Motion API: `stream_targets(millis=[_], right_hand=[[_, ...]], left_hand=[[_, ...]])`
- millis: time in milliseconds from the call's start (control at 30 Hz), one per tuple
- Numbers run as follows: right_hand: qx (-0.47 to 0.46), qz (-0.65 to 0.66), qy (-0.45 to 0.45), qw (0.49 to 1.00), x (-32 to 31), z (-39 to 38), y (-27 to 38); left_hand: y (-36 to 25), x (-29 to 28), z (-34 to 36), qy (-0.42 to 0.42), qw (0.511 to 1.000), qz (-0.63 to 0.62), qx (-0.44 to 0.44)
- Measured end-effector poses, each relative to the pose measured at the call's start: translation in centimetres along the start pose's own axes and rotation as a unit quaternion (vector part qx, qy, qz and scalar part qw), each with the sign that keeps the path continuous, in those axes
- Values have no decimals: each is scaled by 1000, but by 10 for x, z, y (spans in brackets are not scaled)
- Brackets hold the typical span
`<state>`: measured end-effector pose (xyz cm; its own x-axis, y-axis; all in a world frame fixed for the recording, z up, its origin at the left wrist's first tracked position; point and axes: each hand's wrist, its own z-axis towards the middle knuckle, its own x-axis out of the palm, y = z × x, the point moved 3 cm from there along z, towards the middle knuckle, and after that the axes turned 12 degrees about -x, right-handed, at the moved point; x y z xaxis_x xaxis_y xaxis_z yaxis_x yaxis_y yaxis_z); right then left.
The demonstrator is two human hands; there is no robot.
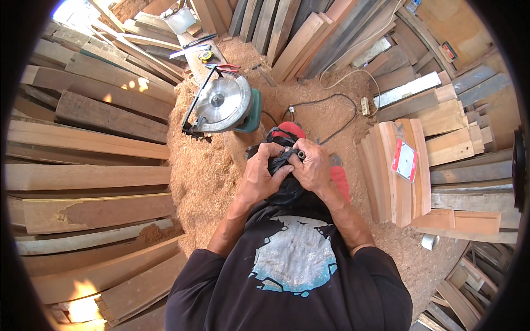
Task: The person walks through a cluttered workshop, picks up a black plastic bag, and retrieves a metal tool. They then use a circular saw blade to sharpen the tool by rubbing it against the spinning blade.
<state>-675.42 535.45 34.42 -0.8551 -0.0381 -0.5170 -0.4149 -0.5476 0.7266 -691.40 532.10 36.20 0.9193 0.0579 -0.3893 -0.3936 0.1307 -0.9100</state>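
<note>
In front of my body, my left hand and my right hand come close together, both with fingers bent. They are closed on a crumpled black bag-like piece, thin and loose, which hangs down toward my lap. By my right thumb and fingertips shows the round end of a small dark metal cylinder; its full shape is hidden. Ahead and to the left stands a circular saw with a green body, its large silver blade facing up.
Sawdust covers the floor. Planks lie along the left, others lean at the back. A yellow tape measure and red-handled pliers lie beyond the saw. A black cord loops near a white socket. A red-and-white package rests on stacked boards.
</note>
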Motion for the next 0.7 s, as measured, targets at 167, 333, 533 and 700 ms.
stream_targets(millis=[167, 333, 533, 700], right_hand=[[149, 180, 51, 971, 6, -7, -16], [145, 317, 147, 926, -11, -5, -13], [134, 323, 104, 931, -14, -2, -18], [88, 291, 125, 944, -17, 3, -2]], left_hand=[[10, -1, 8, 34, 997, 60, 28], [9, -1, 6, -6, 992, 99, 72], [8, 0, 2, -57, 993, 55, 86], [16, 4, 3, -69, 995, 44, 63]])
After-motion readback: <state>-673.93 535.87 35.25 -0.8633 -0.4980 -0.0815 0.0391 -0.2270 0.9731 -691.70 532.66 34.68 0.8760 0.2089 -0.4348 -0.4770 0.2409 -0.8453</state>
